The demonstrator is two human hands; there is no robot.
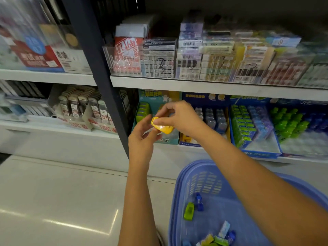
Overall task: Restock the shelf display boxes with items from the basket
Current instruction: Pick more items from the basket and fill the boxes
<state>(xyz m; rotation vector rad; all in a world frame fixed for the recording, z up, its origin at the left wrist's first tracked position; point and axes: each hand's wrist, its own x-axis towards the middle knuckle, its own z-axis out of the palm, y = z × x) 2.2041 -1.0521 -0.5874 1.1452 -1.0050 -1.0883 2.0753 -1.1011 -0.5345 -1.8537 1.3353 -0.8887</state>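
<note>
My right hand pinches a small yellow item in clear wrapping, held in front of the teal display box on the lower shelf. My left hand touches the same item from the left, fingers curled around its end. The teal box holds a row of green items at its left side. A blue plastic basket stands on the floor at the lower right, under my right forearm. In it lie a green item, a blue item and several more near the bottom edge.
To the right stand blue display boxes with grey, green, blue and purple items. The upper shelf carries clear bins of stacked packs. A dark upright post divides the shelving. Pale tiled floor lies to the left.
</note>
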